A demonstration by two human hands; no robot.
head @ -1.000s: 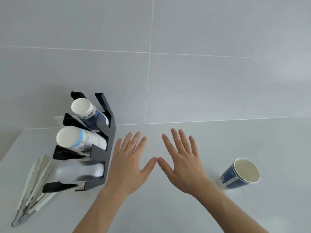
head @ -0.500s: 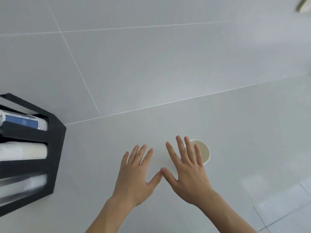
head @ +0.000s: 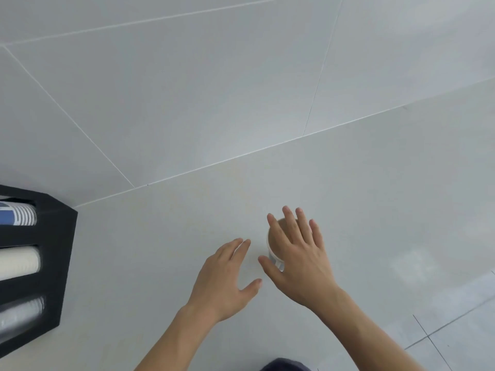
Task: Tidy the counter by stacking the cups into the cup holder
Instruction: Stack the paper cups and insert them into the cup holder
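right hand [head: 300, 258] hiding cup [head: 273, 253] — holder [head: 57, 253] cropped

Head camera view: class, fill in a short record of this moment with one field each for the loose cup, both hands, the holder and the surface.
loose cup: paper cup upright on the counter, mostly hidden under the right hand
right hand: open, spread over the cup, grip not closed
left hand: open, empty, beside the cup
cup holder: black, at left edge, three slots holding cup stacks
counter: pale grey

A paper cup [head: 273, 246] stands upright on the counter, well apart from the black cup holder [head: 57, 253].
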